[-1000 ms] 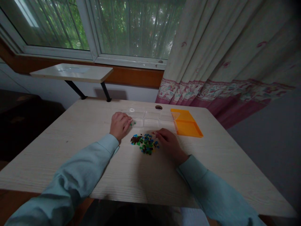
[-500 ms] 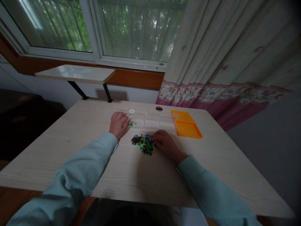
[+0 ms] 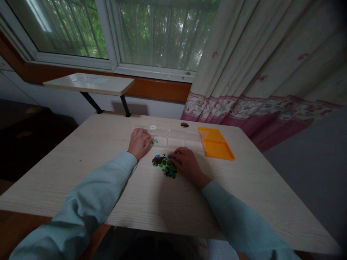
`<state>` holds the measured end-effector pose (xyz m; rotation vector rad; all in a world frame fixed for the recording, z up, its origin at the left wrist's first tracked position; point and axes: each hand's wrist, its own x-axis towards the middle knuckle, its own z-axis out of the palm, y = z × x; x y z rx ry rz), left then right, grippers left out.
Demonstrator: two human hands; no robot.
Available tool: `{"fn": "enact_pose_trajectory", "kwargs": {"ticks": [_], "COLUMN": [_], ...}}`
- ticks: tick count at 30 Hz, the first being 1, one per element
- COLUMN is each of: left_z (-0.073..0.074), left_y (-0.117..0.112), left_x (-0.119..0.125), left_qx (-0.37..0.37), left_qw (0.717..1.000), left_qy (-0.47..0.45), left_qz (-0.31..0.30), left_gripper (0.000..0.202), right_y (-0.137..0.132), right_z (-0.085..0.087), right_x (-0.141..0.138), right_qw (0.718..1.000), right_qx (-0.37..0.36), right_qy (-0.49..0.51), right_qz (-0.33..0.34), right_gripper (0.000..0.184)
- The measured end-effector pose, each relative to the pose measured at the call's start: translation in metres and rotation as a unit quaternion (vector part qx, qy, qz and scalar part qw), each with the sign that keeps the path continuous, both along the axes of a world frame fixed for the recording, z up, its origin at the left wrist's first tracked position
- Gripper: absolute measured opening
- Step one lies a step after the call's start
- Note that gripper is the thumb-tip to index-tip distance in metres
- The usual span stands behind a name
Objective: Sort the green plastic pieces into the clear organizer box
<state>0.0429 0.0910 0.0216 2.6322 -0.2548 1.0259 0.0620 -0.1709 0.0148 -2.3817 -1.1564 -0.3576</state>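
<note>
A small heap of coloured chips, green, blue and brown, lies on the light wooden table. My right hand rests on the heap's right side with fingers curled down onto the chips. My left hand lies at the left end of a clear compartment box, its fingers bent beside a few green chips in the box's near-left cell. Whether either hand pinches a chip is hidden.
An orange lid stands open at the box's right end. A round hole is in the table beyond the box. A small white shelf sits under the window, and a patterned curtain hangs at the right.
My right hand has slid left onto the chip heap. The left hand has drawn back slightly, leaving green chips showing in the box cell.
</note>
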Motion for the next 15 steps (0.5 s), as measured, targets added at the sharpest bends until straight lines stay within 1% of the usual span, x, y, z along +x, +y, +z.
{"fn": "enact_pose_trajectory", "kwargs": {"ticks": [6, 15], "left_z": [0.002, -0.0003], "left_y": [-0.0034, -0.0024], "left_x": [-0.0029, -0.0007], "left_qx": [-0.005, -0.009], "left_qw": [1.0, 1.0], "left_qy": [0.005, 0.001], "left_qz": [0.003, -0.009], "left_gripper": [0.022, 0.018], "right_y": [0.0006, 0.0017], "right_z": [-0.0022, 0.0015], "right_x": [0.0009, 0.0], "right_qw": [1.0, 1.0], "right_qx": [-0.004, 0.03], "right_qy": [-0.007, 0.006], "right_qz": [-0.007, 0.006], "right_gripper": [0.015, 0.011]}}
